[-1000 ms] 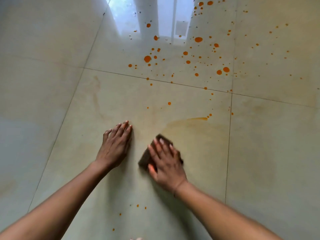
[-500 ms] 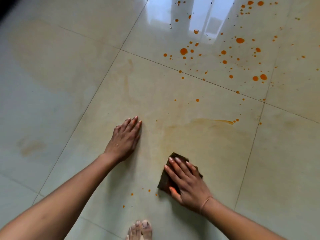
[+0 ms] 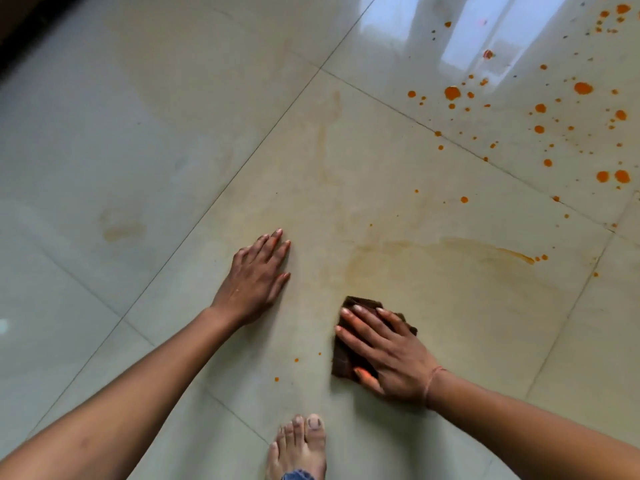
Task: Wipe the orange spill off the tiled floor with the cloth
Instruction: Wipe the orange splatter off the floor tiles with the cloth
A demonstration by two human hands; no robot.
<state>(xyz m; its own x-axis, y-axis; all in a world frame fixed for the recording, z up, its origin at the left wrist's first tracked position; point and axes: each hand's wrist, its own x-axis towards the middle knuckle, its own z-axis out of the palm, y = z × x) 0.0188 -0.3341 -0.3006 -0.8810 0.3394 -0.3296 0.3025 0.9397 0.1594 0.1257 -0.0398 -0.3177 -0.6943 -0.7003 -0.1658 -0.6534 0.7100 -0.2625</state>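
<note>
A dark brown cloth [image 3: 360, 304] lies flat on the glossy pale tiled floor [image 3: 173, 133]. My right hand [image 3: 384, 351] presses down on the cloth with fingers spread, covering most of it. My left hand [image 3: 256, 277] rests flat on the tile to its left, holding nothing. Orange spill drops [image 3: 452, 92] are scattered across the tiles at the upper right. A smeared orange streak [image 3: 498, 251] runs right of the cloth, and a few small drops [image 3: 296, 359] lie just left of it.
A bare foot [image 3: 301, 445] stands at the bottom edge, below the cloth. Faint yellowish smears [image 3: 121, 226] mark the tiles at left and centre. A dark edge [image 3: 20, 36] shows at the top left corner. Window light reflects at the top right.
My right hand has dragged the cloth down and toward me, away from the orange streak. The view has tilted, bringing the foot into sight. My left hand stays planted.
</note>
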